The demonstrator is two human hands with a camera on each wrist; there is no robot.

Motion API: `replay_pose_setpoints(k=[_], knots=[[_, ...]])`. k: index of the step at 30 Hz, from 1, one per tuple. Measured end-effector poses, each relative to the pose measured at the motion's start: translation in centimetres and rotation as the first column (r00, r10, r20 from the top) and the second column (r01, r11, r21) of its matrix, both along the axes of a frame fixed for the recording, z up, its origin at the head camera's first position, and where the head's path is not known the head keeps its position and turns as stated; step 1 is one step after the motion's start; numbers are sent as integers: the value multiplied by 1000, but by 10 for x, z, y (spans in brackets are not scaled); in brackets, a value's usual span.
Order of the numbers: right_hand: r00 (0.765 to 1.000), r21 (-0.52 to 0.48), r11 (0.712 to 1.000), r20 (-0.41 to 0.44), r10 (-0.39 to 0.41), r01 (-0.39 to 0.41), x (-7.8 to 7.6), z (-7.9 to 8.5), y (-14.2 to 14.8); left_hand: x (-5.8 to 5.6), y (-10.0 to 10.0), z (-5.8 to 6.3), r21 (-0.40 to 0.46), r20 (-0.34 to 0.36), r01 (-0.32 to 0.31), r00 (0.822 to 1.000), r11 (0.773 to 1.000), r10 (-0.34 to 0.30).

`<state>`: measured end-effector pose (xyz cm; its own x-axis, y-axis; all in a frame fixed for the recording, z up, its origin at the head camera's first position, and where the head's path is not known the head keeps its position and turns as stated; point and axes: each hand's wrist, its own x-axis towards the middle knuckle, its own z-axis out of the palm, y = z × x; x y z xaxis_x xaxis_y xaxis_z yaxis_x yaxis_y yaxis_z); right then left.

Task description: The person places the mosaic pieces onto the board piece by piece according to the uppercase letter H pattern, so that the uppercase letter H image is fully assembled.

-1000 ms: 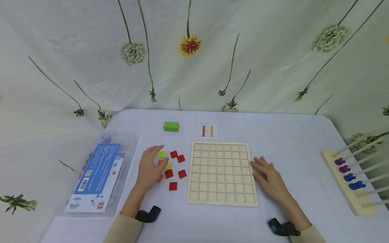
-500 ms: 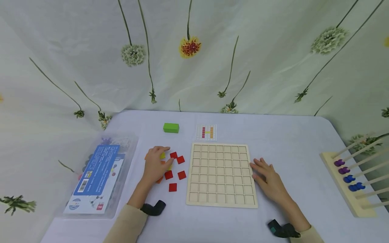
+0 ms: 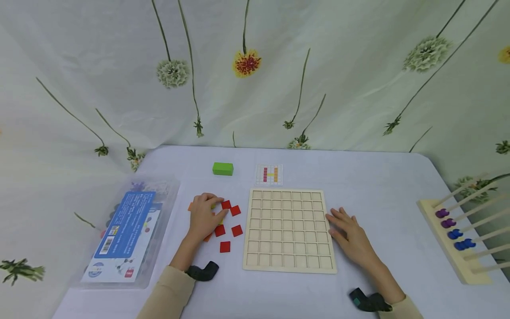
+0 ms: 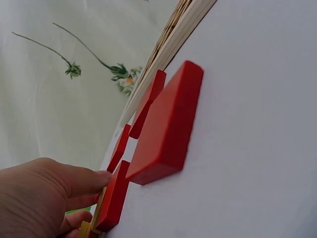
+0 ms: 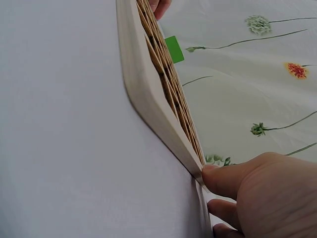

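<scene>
Tiles, position: on the table (image 3: 382, 181), left of the board, loosely scattered. Five red tiles (image 3: 225, 247) show in full or nearly so; yellow tiles (image 4: 85, 229) and orange tiles (image 3: 207, 238) are partly covered by the left hand, so no sure count of these.
Left hand: over the yellow tiles (image 3: 203, 216). Fingers bent, thumb apart from the forefinger in the head view; whether a tile is in their hold cannot be told.
Board: flat, right of the tiles (image 3: 292, 235). Every cell in view is bare.
Right hand: at the board's right edge (image 3: 351, 236), thumb touching the rim; fingers loosely bent and spread, nothing gripped.
Card: beyond the board (image 3: 268, 175). Bears a red column, a yellow bar and an orange column on a grid.
Done: tiles out on the table, board and card laid out.
Outstanding: no tile on the board; none of the card's pattern appears there. Judged to be at the opening stage.
Green block: left of the card (image 3: 222, 169), well apart from both hands.
Outer items: clear case with leaflets at far left (image 3: 172, 190); bead frame at far right (image 3: 450, 241). Neither is touched.
</scene>
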<state>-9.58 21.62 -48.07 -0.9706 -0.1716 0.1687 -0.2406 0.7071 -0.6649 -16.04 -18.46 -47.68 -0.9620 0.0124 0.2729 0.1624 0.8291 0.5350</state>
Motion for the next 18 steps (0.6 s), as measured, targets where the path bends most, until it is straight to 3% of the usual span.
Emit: replay_pose_setpoints(k=[18], knots=[[1000, -6, 1000, -11, -1, 1, 0, -1, 0, 0, 1, -2, 15, -28, -15, 999, 1000, 16]])
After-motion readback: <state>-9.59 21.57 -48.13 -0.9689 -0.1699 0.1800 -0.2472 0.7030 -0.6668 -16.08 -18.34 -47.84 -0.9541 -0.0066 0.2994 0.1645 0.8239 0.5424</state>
